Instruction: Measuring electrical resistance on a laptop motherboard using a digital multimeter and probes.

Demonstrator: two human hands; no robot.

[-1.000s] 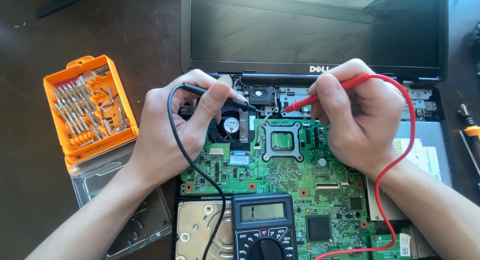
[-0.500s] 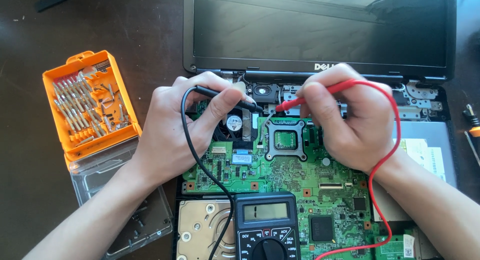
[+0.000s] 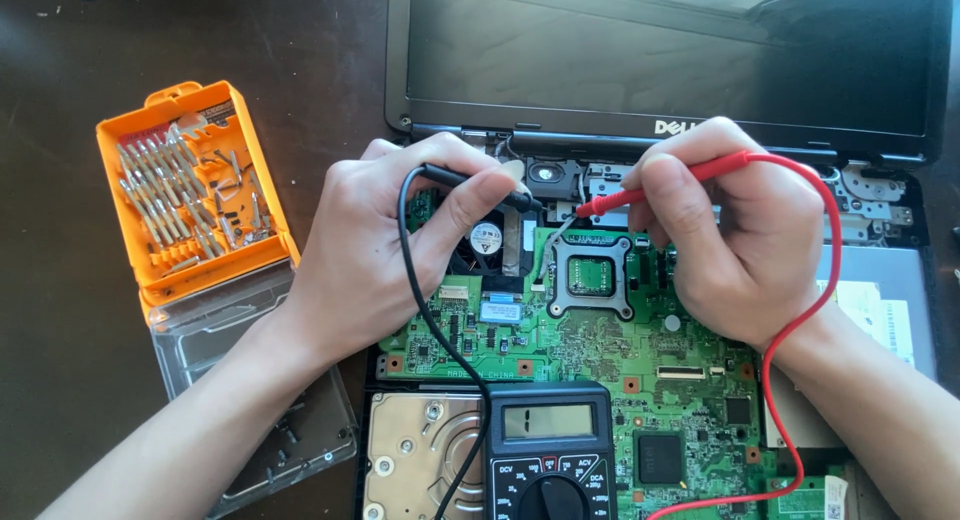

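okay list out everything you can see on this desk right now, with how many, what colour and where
laptop: one, black, opened up, top
circuit board: one, green, inside the laptop
black probe: one, in the left hand, tip near the board's top edge
red probe: one, in the right hand, tip beside the black one
meter: one, black, bottom centre
hard drive: one, silver, left of the meter
bit case: one, orange, left
clear lid: one, below the case
left hand: on the black probe
right hand: on the red probe

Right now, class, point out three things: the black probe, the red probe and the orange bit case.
black probe [image 3: 470, 182], head view: on its handle, between the left hand's fingers.
red probe [image 3: 690, 172], head view: on its handle, above the right hand's fingers.
orange bit case [image 3: 190, 195], head view: on the tray holding the bits.
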